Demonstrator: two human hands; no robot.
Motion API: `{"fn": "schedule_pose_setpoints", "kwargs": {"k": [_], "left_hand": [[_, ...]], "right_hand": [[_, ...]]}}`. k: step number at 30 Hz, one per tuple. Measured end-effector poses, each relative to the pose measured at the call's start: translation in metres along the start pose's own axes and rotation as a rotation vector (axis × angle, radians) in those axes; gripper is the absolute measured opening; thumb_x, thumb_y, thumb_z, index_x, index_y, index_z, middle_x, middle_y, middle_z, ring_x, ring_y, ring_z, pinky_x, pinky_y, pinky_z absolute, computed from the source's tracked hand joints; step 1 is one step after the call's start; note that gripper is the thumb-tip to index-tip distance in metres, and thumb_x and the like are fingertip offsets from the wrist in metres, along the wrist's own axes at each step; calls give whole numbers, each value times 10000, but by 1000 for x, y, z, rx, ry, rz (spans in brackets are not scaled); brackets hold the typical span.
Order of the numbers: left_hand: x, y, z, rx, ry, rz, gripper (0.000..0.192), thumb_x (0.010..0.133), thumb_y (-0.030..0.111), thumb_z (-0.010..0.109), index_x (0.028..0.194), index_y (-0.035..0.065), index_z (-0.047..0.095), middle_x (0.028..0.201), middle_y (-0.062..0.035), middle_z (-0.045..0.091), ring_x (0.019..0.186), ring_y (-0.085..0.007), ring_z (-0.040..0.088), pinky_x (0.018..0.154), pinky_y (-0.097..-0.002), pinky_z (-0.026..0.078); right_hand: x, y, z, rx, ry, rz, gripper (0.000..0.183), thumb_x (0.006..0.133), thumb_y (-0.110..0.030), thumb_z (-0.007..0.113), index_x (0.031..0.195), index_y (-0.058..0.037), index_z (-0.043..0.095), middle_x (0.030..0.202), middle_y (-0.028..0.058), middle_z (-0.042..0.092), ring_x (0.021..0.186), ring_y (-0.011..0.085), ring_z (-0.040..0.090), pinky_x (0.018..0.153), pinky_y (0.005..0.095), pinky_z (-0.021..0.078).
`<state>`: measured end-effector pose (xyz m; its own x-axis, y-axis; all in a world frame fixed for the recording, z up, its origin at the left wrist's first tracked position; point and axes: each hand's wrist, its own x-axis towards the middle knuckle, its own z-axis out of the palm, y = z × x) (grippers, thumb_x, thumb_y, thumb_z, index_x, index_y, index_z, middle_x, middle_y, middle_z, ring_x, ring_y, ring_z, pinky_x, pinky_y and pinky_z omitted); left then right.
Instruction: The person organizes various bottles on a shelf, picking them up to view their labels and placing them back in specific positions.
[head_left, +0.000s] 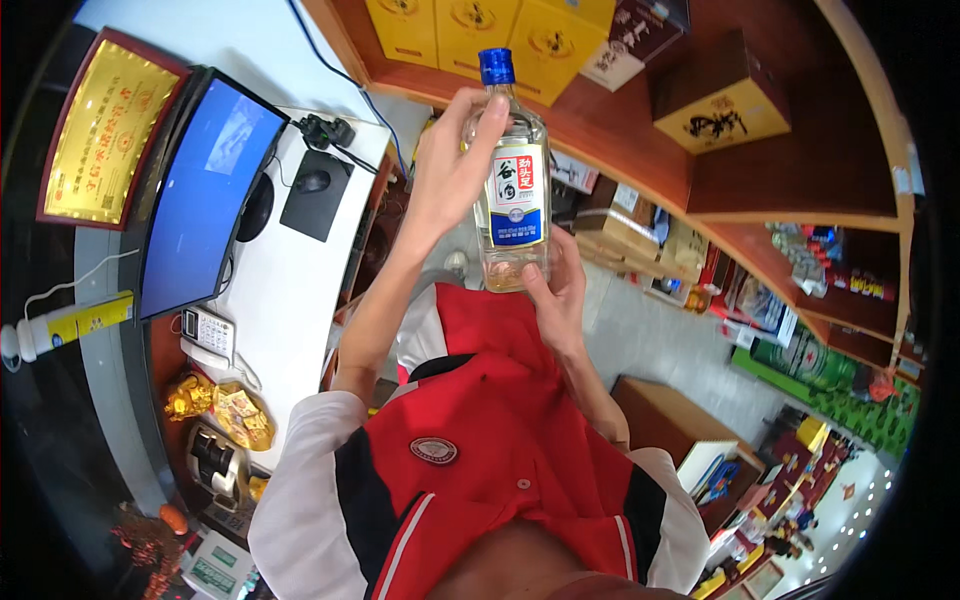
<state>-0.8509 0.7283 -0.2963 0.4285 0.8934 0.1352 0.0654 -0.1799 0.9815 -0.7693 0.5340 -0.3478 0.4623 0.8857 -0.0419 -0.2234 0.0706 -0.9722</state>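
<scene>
A clear glass liquor bottle with a blue cap is held up in front of my chest, cap towards the top of the view. Its white, red and blue label bears writing and faces me. My left hand grips the bottle around the neck and shoulder, thumb across the front. Low on the bottle, my right hand supports the base, with its thumb on the front and the other fingers behind. Clear liquid seems to fill the glass; the cap is on.
Yellow boxes and a brown-and-yellow box stand on the wooden shelf ahead. To the left, a white desk bears a monitor, a mouse and a telephone. Cartons lie below the shelf.
</scene>
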Motion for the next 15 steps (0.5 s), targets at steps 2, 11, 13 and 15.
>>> {"fn": "schedule_pose_setpoints", "kwargs": {"k": [2, 11, 13, 15], "left_hand": [[-12, -34, 18, -61, -65, -19, 392, 1050, 389, 595, 1157, 14, 633, 919, -101, 717, 878, -163, 685, 812, -306, 530], [-94, -89, 115, -530, -277, -498, 352, 1060, 375, 599, 1235, 69, 596, 1103, -75, 691, 1055, -128, 642, 928, -300, 505], [-106, -108, 138, -483, -355, -492, 366, 1089, 350, 476, 1285, 43, 505, 1136, -158, 685, 1055, -321, 726, 850, -399, 610], [-118, -100, 169, -517, -409, -534, 371, 1086, 361, 480, 1280, 46, 507, 1137, -162, 683, 1058, -324, 724, 859, -399, 607]], "right_hand": [[-17, 18, -14, -4, 34, 84, 597, 956, 3, 670, 1480, 13, 382, 1245, 131, 644, 1195, 217, 615, 1054, 382, 484], [-100, 74, -83, 187, 203, 200, 539, 921, -22, 751, 1368, -22, 449, 1205, 119, 668, 1111, 199, 643, 1024, 352, 483], [-117, 74, -99, 235, 244, 222, 550, 921, -25, 753, 1375, -22, 442, 1210, 119, 662, 1116, 194, 638, 1018, 348, 488], [-136, 74, -121, 277, 305, 237, 560, 922, -27, 756, 1382, -21, 436, 1215, 119, 656, 1120, 190, 632, 1012, 344, 493]]}}
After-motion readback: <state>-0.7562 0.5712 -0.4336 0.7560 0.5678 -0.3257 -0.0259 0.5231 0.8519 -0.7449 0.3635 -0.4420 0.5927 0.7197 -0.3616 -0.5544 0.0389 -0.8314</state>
